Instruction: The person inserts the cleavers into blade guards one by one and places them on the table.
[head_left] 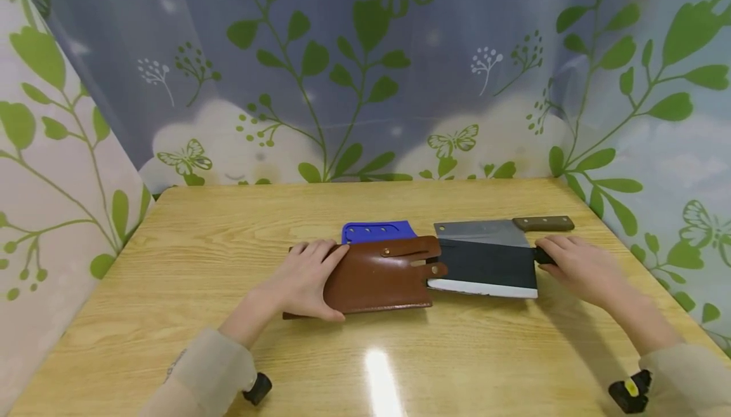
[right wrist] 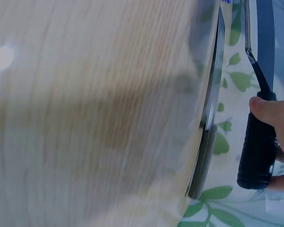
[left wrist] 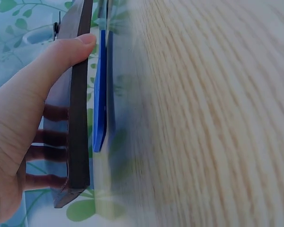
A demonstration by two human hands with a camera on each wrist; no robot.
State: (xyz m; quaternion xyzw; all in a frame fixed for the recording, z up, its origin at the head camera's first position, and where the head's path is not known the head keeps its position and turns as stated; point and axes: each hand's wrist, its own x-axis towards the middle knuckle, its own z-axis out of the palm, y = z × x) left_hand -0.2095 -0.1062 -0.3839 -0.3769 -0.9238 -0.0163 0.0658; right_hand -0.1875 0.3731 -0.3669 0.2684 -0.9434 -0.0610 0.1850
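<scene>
My left hand (head_left: 305, 277) grips a brown leather knife sheath (head_left: 377, 280) at its left end, thumb on the near edge and fingers over the far one. Two snap straps show at the sheath's right end. In my right hand (head_left: 582, 268) is the black handle (right wrist: 257, 151) of a cleaver (head_left: 485, 264) with a dark blade and bright cutting edge. The blade's left end meets the sheath's mouth, where the straps partly hide it. Both wrist views show sheath and cleaver held above the tabletop.
Behind the sheath lies a blue plastic blade guard (head_left: 377, 231), partly covered by it. A second cleaver (head_left: 480, 231) with a grey blade and brown riveted handle (head_left: 545, 223) lies behind the held one. The wooden table (head_left: 188, 239) backs onto a leaf-patterned curtain (head_left: 320, 87).
</scene>
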